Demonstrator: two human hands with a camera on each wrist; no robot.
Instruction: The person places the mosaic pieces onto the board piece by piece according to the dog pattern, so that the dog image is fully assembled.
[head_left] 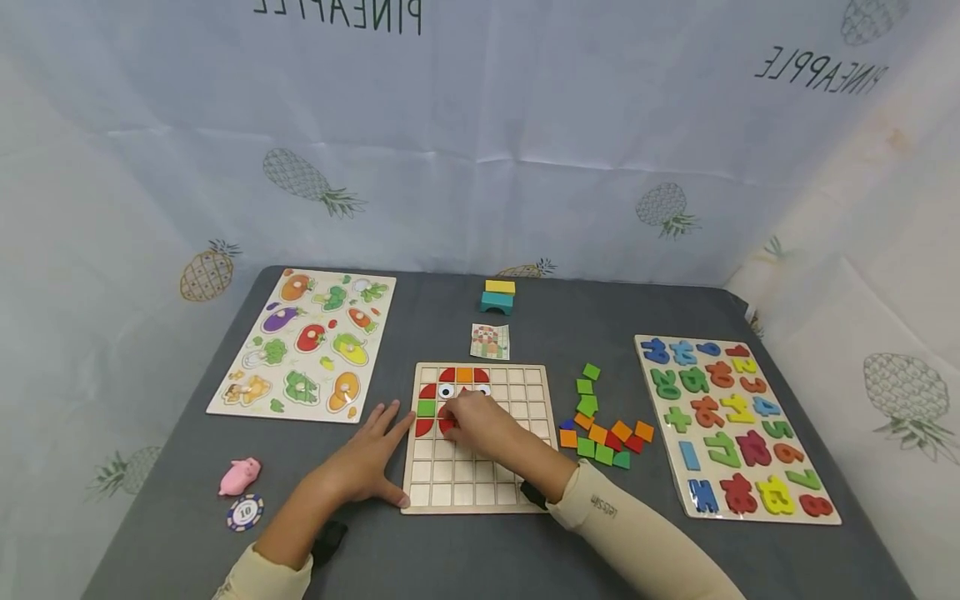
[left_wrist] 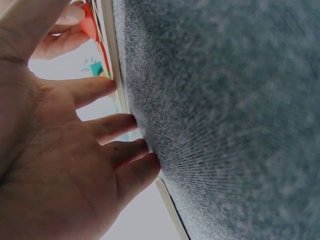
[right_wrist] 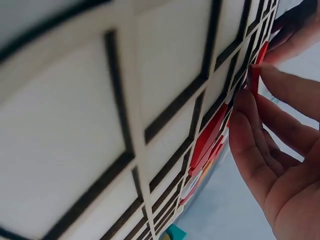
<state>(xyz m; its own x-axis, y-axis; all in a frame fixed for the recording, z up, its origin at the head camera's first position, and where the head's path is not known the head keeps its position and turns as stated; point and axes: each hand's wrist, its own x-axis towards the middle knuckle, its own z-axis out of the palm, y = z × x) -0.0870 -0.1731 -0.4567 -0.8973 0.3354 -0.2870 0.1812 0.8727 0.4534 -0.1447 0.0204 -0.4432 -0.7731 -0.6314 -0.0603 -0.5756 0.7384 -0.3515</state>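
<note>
A wooden grid board [head_left: 480, 509] lies on the table, its upper left cells filled with red, orange and green tiles and round eye tiles. My left hand [head_left: 363, 462] rests at the board's left edge, fingers spread and thumb near the lower left corner. In the left wrist view its fingertips touch the board's side. Above the grid, my right hand [head_left: 487, 427] pinches a small red tile [right_wrist: 254, 80] between thumb and fingers, seen in the right wrist view. In the head view that hand covers some cells and most of the tile.
Loose coloured tiles [head_left: 597, 433] lie right of the board. Behind it are a picture card [head_left: 490, 342], a teal block [head_left: 497, 300] and a yellow block [head_left: 499, 287]. Puzzle boards of vegetables [head_left: 247, 402] and numbers [head_left: 682, 492] flank it. A pink pig [head_left: 240, 476] and poker chip [head_left: 245, 512] lie left.
</note>
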